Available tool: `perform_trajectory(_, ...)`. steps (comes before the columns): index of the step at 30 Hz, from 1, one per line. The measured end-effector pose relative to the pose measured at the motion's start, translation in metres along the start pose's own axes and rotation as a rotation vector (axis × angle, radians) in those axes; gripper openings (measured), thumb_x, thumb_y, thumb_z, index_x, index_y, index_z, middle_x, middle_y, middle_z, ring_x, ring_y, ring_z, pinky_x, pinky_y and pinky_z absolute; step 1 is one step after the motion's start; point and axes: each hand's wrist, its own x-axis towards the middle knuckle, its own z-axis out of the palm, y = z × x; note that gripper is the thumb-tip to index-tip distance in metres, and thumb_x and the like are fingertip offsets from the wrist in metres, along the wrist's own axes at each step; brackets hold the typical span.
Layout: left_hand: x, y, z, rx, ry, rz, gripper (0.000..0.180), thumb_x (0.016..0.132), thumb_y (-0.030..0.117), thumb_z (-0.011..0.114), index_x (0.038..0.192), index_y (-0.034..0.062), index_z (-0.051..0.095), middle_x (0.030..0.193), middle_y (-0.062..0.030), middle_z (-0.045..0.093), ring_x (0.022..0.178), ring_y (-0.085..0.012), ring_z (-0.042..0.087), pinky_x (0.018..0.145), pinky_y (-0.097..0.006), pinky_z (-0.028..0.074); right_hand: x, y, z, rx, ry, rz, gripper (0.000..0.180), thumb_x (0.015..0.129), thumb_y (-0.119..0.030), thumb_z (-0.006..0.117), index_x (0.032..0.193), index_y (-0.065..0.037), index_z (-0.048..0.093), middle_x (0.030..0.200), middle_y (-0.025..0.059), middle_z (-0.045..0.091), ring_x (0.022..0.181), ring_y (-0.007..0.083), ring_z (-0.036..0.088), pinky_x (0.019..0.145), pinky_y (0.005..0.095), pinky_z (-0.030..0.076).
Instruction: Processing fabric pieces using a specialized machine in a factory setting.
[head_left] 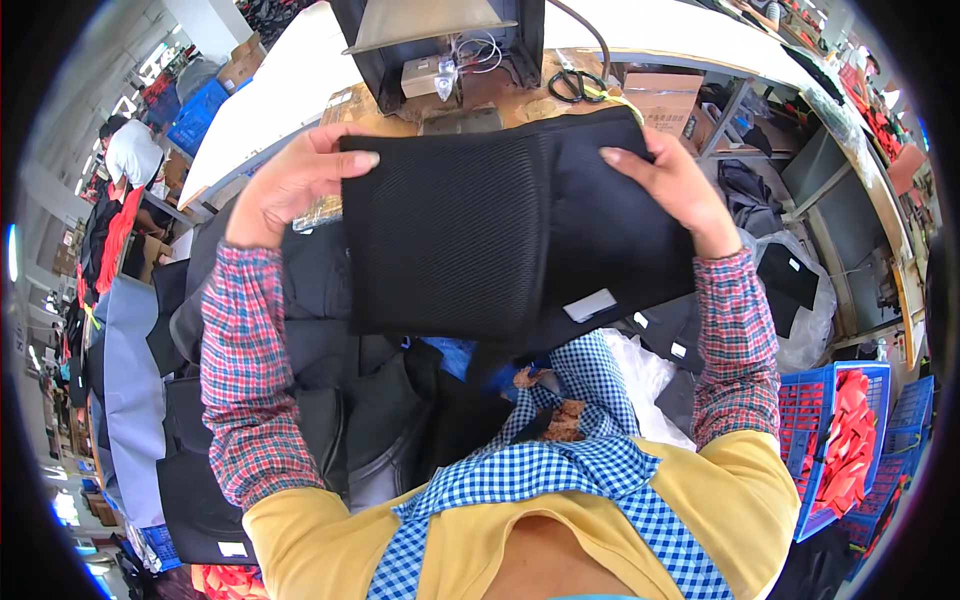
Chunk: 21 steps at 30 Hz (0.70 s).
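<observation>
Pinching black rectangular ribbed-fabric panel [450,240] by upper corners in left hand [300,178] and right hand [680,185], with fingers [358,162] closed onto it. Held up before brown wooden tabletop [528,110]; tight below, over black fabric pieces [380,415].

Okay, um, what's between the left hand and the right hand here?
Black cloth spans from the left hand to the right hand, held near its top by both, as the head view shows.
</observation>
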Motion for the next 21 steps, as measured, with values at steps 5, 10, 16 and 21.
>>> perform_trajectory(5,0.023,-0.026,0.07,-0.657,0.109,-0.02,0.034,0.087,0.013,0.07,0.117,0.0002,0.061,0.108,-0.0073,0.068,0.097,-0.0169,0.065,0.088,-0.029,0.05,-0.013,0.011,-0.046,-0.11,0.05,0.143,0.027,0.095,-0.014,0.061,0.118,-0.001,0.062,0.099,-0.0019,0.067,0.091,0.0058,0.058,0.083,0.0239,0.047)
perform_trajectory(10,0.064,-0.047,0.124,-0.741,0.195,0.144,0.031,0.088,0.012,0.068,0.115,-0.002,0.062,0.108,-0.0086,0.068,0.096,-0.0158,0.064,0.087,-0.027,0.05,-0.013,0.032,-0.074,-0.203,0.105,0.114,0.025,0.094,-0.014,0.06,0.115,0.001,0.063,0.097,0.0004,0.068,0.089,0.0079,0.059,0.083,0.0252,0.048)
perform_trajectory(16,0.112,-0.045,0.15,-0.784,0.294,0.227,0.024,0.09,0.008,0.066,0.111,-0.0042,0.065,0.105,-0.0101,0.068,0.088,-0.0156,0.066,0.078,-0.026,0.053,0.016,0.052,-0.106,-0.614,0.102,0.054,0.028,0.094,-0.017,0.06,0.117,0.001,0.06,0.094,0.0069,0.068,0.084,0.0132,0.063,0.078,0.0272,0.05)
perform_trajectory(21,0.146,-0.068,0.139,-0.721,0.453,0.301,0.021,0.089,0.006,0.066,0.107,-0.0056,0.066,0.1,-0.01,0.069,0.083,-0.0159,0.067,0.074,-0.028,0.055,0.04,0.055,-0.104,-0.734,0.16,-0.128,0.027,0.093,-0.019,0.061,0.11,0.001,0.061,0.091,0.0196,0.067,0.082,0.0306,0.064,0.076,0.036,0.05)
